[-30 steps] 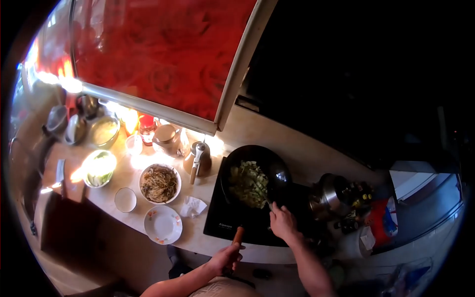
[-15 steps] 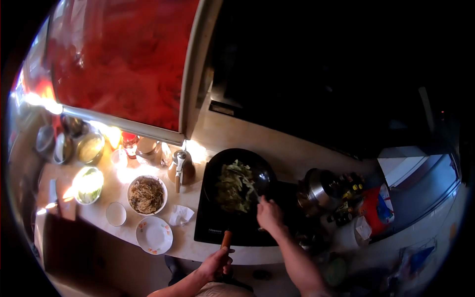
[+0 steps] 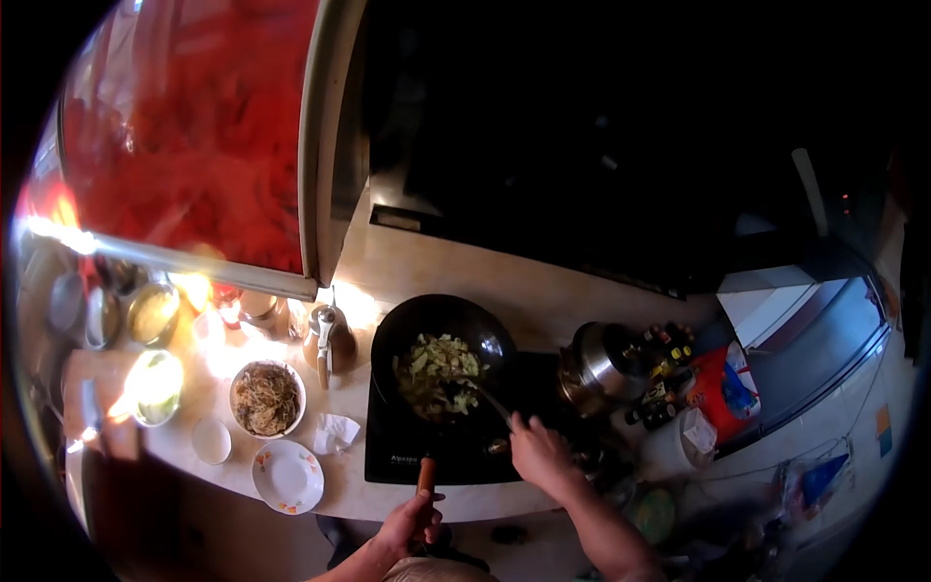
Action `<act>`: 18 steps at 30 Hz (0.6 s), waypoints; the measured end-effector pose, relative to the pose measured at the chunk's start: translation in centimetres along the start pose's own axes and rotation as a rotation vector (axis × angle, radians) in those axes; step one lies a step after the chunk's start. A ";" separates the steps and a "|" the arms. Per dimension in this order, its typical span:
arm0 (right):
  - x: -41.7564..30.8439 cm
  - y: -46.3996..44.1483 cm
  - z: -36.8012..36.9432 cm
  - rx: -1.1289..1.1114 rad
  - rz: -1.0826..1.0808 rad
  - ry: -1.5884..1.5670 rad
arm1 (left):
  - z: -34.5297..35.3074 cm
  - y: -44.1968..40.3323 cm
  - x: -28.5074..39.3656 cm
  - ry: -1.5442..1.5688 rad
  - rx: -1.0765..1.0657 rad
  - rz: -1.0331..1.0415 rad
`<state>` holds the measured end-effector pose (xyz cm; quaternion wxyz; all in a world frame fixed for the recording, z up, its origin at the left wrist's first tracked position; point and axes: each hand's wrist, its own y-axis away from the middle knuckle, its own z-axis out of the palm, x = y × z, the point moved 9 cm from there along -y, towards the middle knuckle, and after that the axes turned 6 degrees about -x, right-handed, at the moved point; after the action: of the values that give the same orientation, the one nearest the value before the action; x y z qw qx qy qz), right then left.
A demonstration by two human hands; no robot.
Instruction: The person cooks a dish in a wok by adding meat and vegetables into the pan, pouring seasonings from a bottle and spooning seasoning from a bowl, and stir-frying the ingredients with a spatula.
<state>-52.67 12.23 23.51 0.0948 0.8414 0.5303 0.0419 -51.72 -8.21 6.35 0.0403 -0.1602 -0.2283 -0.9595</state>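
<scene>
My left hand point(image 3: 412, 521) is wrapped around the wooden handle point(image 3: 427, 473) of a black wok point(image 3: 497, 335). The wok sits on a dark cooktop point(image 3: 388, 441). Chopped pale-green vegetables point(image 3: 441, 361), with some browner pieces below, lie heaped in the middle of the wok. My right hand point(image 3: 543, 454) is closed on the long handle of a spatula point(image 3: 495, 403), which slants over the wok's near right rim. Its working end is down among the vegetables, so its shape is mostly hidden.
Left of the cooktop are a bowl of brown shredded food point(image 3: 267, 400), a flowered plate point(image 3: 288, 477), a white cup point(image 3: 211, 441), crumpled tissue point(image 3: 336, 434) and a kettle-like pot point(image 3: 330, 339). On the right stand a metal pot point(image 3: 592, 373), several bottles point(image 3: 669, 373) and a red bag point(image 3: 716, 383).
My right hand and the spatula have drawn back toward me and right, relative to the wok. The vegetables are more heaped together. The left hand stays on the handle; the whole view has shifted.
</scene>
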 end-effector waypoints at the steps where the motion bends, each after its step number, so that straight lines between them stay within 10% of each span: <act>1: -0.5 1.5 -0.8 -0.062 -0.019 0.010 | -0.2 -0.1 -0.2 0.011 -0.008 -0.009; 18: 6.5 -6.1 -5.1 -0.155 0.255 0.028 | 0.6 0.3 0.1 0.001 -0.030 0.006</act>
<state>-56.16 21.25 27.05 0.1459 0.8914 0.4157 0.1063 -51.61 -8.24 7.04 0.0408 -0.1608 -0.2132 -0.9628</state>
